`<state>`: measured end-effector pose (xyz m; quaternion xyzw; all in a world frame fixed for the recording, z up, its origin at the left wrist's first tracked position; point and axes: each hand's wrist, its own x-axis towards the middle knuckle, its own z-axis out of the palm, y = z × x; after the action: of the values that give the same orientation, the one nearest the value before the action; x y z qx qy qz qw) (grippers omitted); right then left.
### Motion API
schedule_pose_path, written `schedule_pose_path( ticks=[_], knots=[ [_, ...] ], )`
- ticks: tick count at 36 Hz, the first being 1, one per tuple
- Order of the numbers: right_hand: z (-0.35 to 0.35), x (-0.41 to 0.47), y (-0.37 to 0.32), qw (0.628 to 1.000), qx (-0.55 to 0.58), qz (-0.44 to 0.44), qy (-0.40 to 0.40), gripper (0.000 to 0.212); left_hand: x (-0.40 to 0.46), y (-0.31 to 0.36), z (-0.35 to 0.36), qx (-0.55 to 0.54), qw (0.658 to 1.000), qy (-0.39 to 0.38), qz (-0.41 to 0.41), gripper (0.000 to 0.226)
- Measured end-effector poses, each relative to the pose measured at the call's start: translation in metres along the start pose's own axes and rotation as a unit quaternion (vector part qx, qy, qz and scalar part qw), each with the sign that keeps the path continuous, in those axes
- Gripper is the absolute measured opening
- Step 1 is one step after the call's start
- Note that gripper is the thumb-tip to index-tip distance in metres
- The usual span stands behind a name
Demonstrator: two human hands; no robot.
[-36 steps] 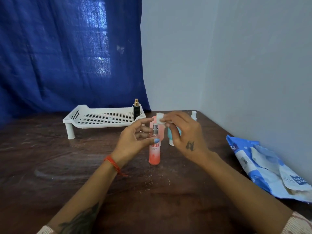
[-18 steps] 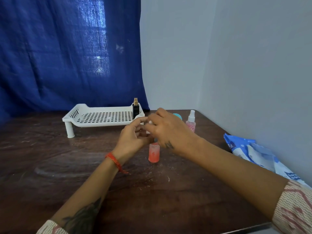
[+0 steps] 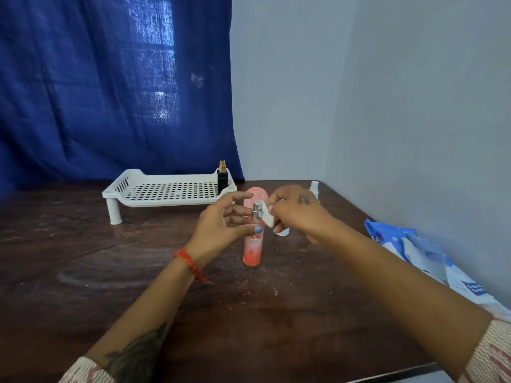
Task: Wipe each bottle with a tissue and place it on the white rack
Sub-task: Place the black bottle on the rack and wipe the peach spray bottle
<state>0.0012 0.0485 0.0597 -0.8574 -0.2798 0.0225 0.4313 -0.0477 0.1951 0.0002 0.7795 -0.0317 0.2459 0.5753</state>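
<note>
At sprayer (image 3: 257, 210) now, tissue (image 3: 267, 217)

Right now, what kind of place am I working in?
Probably a plain room at home, set up as a makeshift workspace: a dark wooden table pushed into a bare wall corner, with a blue curtain behind.

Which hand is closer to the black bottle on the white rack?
The left. The left hand grips the orange bottle just in front of the black bottle at the white rack corner; the right hand, pinching the tissue, is farther right.
</note>
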Motion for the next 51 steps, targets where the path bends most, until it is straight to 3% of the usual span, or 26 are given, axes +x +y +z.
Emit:
schedule_pose_path(
  ticks=[7,11,15,17,19,21,24,31,40,46,51],
  knots=[
    [-0.001,-0.007,-0.003,0.993,0.112,0.035,-0.028,0.016,0.000,0.000,-0.001,0.002,1.000,-0.003,0.006,0.058],
    [-0.006,-0.010,-0.004,0.960,0.260,0.070,-0.080,0.009,-0.001,0.001,0.000,0.003,1.000,-0.001,0.008,0.056],
    [-0.013,-0.013,0.004,0.929,0.364,0.073,-0.013,0.006,-0.001,0.001,-0.001,-0.005,1.000,-0.009,-0.003,0.057],
    [-0.010,-0.011,0.021,0.951,0.295,0.067,0.065,0.006,-0.001,0.001,-0.002,-0.003,1.000,-0.011,-0.006,0.058],
    [-0.003,-0.009,0.044,0.987,0.092,0.025,0.133,0.010,-0.002,0.002,-0.001,-0.004,1.000,-0.013,-0.005,0.058],
    [0.005,-0.014,0.061,0.989,-0.095,-0.035,0.108,0.012,-0.002,0.003,-0.001,-0.007,1.000,-0.015,-0.005,0.059],
    [0.017,-0.019,0.077,0.975,-0.202,-0.079,0.040,0.016,-0.002,0.002,-0.001,-0.012,1.000,-0.013,-0.007,0.060],
    [0.016,-0.013,0.071,0.976,-0.196,-0.086,-0.043,0.033,-0.001,0.000,-0.002,-0.007,1.000,-0.009,-0.003,0.060],
    [-0.007,-0.003,0.025,0.989,-0.043,-0.141,-0.027,0.048,0.000,0.001,-0.002,-0.022,1.000,-0.014,-0.006,0.063],
    [-0.001,0.007,0.009,0.967,-0.125,-0.192,-0.111,0.047,-0.001,0.001,-0.003,-0.031,0.999,-0.018,-0.010,0.063],
    [0.000,0.013,0.005,0.959,-0.160,-0.200,-0.123,0.040,0.000,0.002,-0.004,-0.036,0.999,-0.033,-0.023,0.069]
  ],
)
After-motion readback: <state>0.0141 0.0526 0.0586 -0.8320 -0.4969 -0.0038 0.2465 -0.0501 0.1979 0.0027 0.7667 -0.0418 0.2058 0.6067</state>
